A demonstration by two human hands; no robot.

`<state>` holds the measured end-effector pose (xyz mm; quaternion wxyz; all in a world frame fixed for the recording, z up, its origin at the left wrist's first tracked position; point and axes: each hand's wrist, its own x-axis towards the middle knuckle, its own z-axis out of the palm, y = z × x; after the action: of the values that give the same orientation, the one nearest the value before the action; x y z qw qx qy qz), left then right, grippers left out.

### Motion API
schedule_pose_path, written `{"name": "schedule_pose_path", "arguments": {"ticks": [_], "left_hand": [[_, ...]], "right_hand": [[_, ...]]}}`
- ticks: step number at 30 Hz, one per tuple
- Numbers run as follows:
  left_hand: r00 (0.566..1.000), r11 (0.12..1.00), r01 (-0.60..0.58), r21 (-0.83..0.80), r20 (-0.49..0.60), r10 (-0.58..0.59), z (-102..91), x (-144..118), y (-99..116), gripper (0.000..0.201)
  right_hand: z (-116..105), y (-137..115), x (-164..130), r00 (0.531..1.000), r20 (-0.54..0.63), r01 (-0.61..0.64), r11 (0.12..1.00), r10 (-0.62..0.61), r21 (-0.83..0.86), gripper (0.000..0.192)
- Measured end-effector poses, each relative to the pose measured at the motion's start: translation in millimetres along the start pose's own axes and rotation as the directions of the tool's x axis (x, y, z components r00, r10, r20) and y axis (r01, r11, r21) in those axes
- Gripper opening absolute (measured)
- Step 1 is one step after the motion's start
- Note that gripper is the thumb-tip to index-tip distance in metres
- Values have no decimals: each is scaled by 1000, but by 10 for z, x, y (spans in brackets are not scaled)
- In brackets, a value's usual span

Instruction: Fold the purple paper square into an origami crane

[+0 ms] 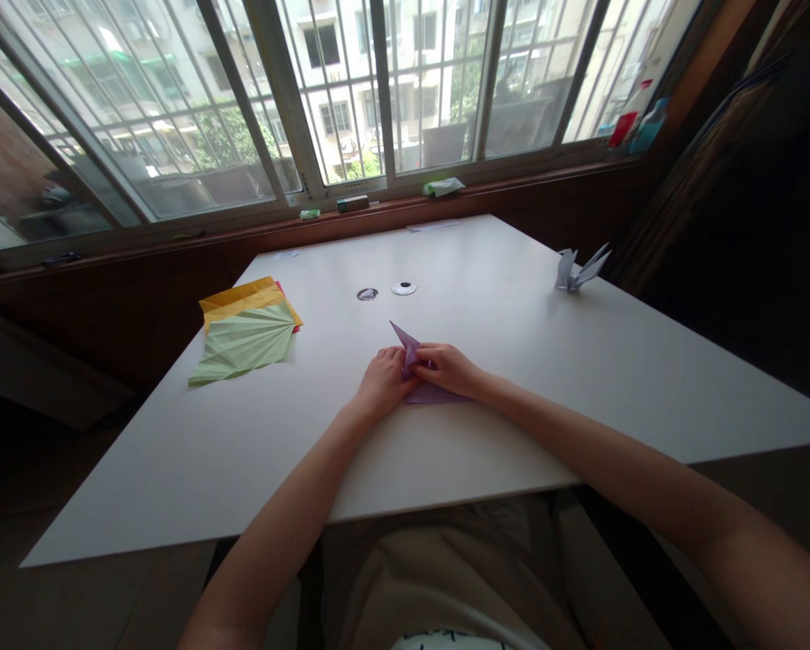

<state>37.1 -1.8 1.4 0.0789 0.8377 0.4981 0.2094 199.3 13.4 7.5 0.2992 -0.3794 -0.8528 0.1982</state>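
A purple sheet of origami paper (pixel 437 394), partly folded, lies on the white table (pixel 472 460) in front of me. One pointed flap of it stands up between my hands, its tip leaning to the left. My left hand (pixel 386 379) grips the flap's left side with bent fingers. From the right, my right hand (pixel 449 368) pinches the same flap with thumb and fingers. The lower edge of the paper shows under my right wrist. My fingers hide the middle folds.
Creased green paper (pixel 246 343) overlaps yellow paper (pixel 242 298) at the left, with a red edge beneath. Two round discs (pixel 367 294) (pixel 405 288) lie beyond my hands. A grey folded paper crane (pixel 577 271) stands near the right edge. Small packets (pixel 443 187) rest on the windowsill.
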Motion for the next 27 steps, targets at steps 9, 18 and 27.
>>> {"name": "schedule_pose_path", "arguments": {"ticks": [9,18,27], "left_hand": [[1000,1000,-12,10,-10,12,14,-3,-13,25],[999,999,-27,24,-16,27,27,0,-20,24],[1000,999,-19,27,-9,19,5,-12,-7,27]], "right_hand": [[-18,-25,-3,1000,18,10,1000,-10,-5,21],[-11,-13,-2,1000,18,24,1000,-24,-15,21],[-14,-28,-1,1000,-5,4,999,-5,-54,18]]}}
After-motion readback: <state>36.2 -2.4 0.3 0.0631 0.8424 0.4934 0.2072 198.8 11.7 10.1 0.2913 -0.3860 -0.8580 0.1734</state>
